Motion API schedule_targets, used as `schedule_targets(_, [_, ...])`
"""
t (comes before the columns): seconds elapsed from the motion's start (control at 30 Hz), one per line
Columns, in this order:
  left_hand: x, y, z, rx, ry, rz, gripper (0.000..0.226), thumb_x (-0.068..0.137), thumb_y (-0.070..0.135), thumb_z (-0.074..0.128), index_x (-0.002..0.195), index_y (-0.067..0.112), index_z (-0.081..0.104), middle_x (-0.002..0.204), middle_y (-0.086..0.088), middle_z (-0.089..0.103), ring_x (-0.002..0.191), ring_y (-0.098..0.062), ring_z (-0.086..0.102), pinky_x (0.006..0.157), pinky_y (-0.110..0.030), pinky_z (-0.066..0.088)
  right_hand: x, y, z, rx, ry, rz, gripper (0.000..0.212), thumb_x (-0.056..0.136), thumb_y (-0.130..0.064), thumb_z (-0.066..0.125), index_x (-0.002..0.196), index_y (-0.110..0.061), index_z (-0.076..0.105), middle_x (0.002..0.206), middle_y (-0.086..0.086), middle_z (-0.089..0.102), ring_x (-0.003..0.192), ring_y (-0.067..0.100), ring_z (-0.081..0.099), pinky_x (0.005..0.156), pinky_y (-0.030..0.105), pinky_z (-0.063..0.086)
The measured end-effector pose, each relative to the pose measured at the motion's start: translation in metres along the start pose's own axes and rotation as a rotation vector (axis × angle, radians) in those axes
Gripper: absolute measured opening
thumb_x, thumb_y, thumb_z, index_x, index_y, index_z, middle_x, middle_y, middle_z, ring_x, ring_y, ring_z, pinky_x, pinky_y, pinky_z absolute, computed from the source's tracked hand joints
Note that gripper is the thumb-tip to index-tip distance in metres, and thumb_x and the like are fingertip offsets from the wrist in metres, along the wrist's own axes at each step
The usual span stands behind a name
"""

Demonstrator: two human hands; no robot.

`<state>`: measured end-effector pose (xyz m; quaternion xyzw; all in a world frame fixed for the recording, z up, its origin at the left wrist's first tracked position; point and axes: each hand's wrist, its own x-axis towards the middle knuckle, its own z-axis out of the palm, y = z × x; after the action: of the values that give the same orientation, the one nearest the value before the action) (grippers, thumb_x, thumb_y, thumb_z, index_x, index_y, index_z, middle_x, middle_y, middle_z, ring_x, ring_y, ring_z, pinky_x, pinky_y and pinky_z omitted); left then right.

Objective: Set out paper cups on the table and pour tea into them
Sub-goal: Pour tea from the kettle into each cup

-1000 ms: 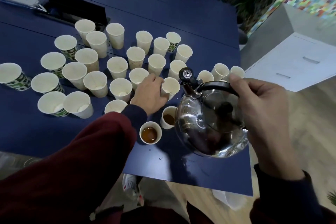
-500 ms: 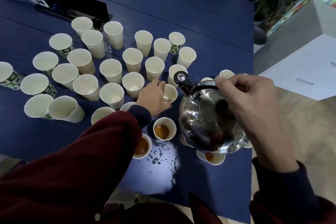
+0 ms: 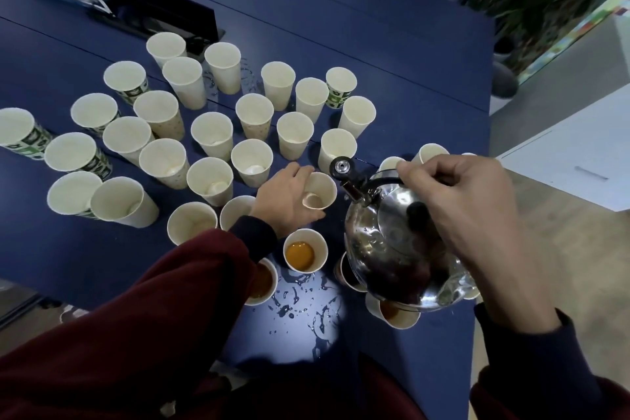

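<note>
- To the left of your left hand a crowd of empty cups (image 3: 211,133) stands upright on the table (image 3: 392,54). By my reckoning most of the pouring is yet to do.
- Your left hand (image 3: 289,196) curls round the side of one empty cup (image 3: 320,189) and steadies it just beside the kettle's spout.
- Just below that wrist stands a cup with tea (image 3: 304,254). Another tea cup (image 3: 260,283) sits half under your left sleeve, where the forearm could knock it.
- A puddle (image 3: 300,300) lies near these two cups, so the table there is likely slippery.
- The kettle (image 3: 399,249) hangs over the table with its spout aimed at the held cup. Your right hand (image 3: 467,211) is wrapped round its black handle.
- You look about to fill this cup. Bring the spout over the rim and tip slowly.
- Below your right hand, half-hidden cups (image 3: 395,317) stand under the kettle. Keep its base high.
</note>
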<state>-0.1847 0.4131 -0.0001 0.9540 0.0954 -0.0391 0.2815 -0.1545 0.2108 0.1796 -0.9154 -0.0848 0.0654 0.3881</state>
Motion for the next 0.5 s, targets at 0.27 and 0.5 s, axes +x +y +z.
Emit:
schedule_targets(0.27, [0.001,-0.0011,0.0034,0.004,0.053,0.069,0.055,0.078,0.048,0.074,0.122,0.02,0.055,0.112,-0.004,0.057,0.104,-0.027,0.059,0.082,-0.043,0.051,-0.0028,0.003,0.0013,-0.02,0.012,0.015,0.037,0.088,-0.037,0.073,0.061,-0.012,0.068,0.048,-0.001,0.05,0.048,0.009,0.043,0.048,0.016,0.035])
schedule_targets(0.5, [0.0076,0.0006,0.0035,0.004,0.041,0.104,0.062,0.08,0.049,0.073,0.131,0.021,0.053,0.119,-0.002,0.057,0.109,-0.024,0.057,0.087,-0.041,0.051,-0.0012,0.0004,0.0002,-0.047,0.012,0.042,0.036,0.087,-0.038,0.072,0.061,-0.014,0.069,0.047,-0.005,0.052,0.049,0.009,0.047,0.049,0.018,0.035])
